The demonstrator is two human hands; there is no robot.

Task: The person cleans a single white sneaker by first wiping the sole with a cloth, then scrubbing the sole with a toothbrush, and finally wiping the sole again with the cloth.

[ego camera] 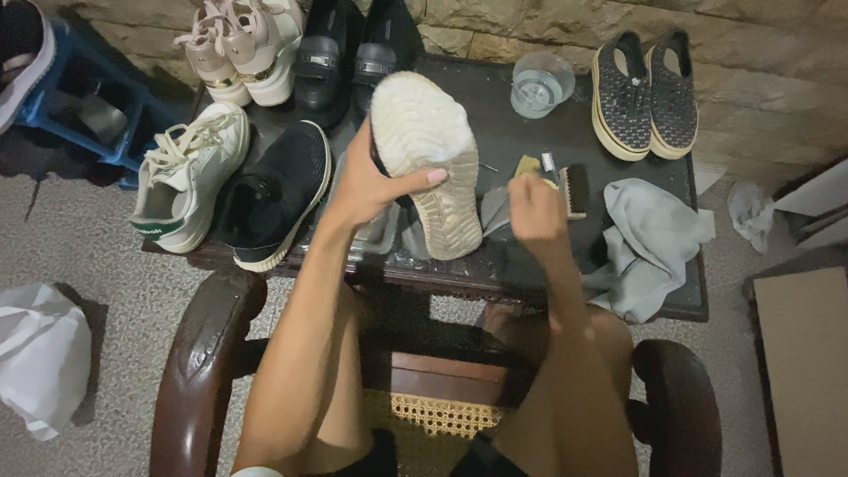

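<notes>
My left hand (371,181) grips a dark shoe (428,159) by its side, turned so that its worn whitish sole faces me above the table. My right hand (534,212) is just right of the sole, fingers closed around a small yellowish pad (528,165) that sticks out above the knuckles. A small brush (575,190) lies on the dark low table (530,132) right beside that hand. A metal tray (375,237) sits under the held shoe.
A white sneaker (190,172) and a black sneaker (278,190) lie at the left. Beige sneakers (247,44) and black loafers (353,49) stand behind. A glass (541,84), patterned slip-ons (645,93) and a grey cloth (649,243) are at the right. Wooden chair arms (203,353) flank my legs.
</notes>
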